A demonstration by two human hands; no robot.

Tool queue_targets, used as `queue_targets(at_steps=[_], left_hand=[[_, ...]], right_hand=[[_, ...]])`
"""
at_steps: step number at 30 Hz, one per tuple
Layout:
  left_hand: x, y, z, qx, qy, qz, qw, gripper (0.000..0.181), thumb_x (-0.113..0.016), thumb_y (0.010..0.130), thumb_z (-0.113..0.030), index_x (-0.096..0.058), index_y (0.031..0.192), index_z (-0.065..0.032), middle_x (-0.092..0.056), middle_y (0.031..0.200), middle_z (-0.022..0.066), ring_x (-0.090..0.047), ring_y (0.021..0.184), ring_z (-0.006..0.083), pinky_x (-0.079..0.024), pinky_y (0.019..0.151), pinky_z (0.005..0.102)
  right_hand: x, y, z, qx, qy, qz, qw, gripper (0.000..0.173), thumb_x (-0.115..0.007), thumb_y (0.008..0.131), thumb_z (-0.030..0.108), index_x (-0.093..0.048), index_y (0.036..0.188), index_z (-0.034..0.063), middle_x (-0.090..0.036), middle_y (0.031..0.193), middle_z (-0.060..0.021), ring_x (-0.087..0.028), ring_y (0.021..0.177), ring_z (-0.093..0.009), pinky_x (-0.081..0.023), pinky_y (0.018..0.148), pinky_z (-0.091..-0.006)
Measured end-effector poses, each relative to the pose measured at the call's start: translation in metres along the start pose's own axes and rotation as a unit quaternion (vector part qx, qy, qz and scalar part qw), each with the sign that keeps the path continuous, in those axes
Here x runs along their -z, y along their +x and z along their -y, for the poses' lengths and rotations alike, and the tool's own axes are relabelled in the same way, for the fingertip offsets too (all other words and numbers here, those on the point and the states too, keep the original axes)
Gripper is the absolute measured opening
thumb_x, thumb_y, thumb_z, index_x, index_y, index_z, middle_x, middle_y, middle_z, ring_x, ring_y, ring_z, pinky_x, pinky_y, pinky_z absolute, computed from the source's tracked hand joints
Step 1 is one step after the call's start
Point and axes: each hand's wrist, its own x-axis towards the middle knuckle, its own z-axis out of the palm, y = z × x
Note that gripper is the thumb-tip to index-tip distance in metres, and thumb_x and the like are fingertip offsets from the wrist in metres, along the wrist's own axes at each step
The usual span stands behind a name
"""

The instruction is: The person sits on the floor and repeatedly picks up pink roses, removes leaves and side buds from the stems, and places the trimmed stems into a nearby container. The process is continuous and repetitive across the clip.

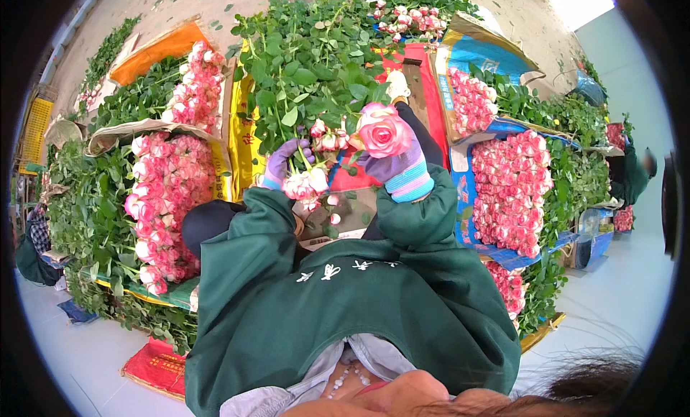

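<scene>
My left hand, in a purple glove, is closed around the stems of several pink-and-white roses, their heads hanging toward me. In a purple glove with a blue-striped cuff, my right hand is behind a large open pink rose; the fingers are partly hidden by the bloom and it appears held just under the head. Between both hands lie smaller rose heads. Beyond them spreads a big heap of leafy rose stems, which covers part of a red sack.
Stacked rose bunches stand to the left and right, parted by sacks and sheets. A yellow sack edges the heap on the left. A co-worker is at the far right, another person at the far left. Leaves litter the floor.
</scene>
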Motion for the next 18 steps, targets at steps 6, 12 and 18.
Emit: queue_targets(at_steps=[6,12,18], left_hand=[[0.012,0.001,-0.001,-0.005,-0.033,0.062,0.998,0.022,-0.055,0.094,-0.020,-0.055,0.104,-0.0009,-0.062,0.092,0.0059,-0.061,0.079,0.0177,-0.057,0.073,0.0325],[0.009,0.002,-0.003,0.020,-0.068,0.020,0.997,0.038,-0.054,0.094,-0.016,-0.046,0.131,-0.0125,-0.058,0.097,0.0062,-0.057,0.081,0.0203,-0.051,0.076,0.0372],[0.006,0.014,0.011,-0.007,0.022,-0.046,0.999,0.023,-0.056,0.090,-0.015,-0.058,0.104,0.0026,-0.062,0.084,0.0119,-0.062,0.078,0.0250,-0.054,0.078,0.0387]], right_hand=[[-0.011,-0.003,0.019,-0.120,0.383,0.034,0.915,0.032,-0.055,0.092,0.027,-0.059,0.109,0.0007,-0.067,0.100,-0.0161,-0.067,0.091,-0.029,-0.057,0.079,-0.0421],[-0.013,-0.007,0.024,-0.063,0.388,0.047,0.918,0.029,-0.046,0.096,0.018,-0.053,0.116,-0.0015,-0.063,0.108,-0.0163,-0.063,0.100,-0.028,-0.053,0.087,-0.0450],[0.043,0.014,-0.021,-0.138,0.386,0.049,0.911,0.026,-0.054,0.092,0.024,-0.060,0.103,0.0017,-0.066,0.099,-0.0135,-0.064,0.095,-0.029,-0.051,0.088,-0.0452]])
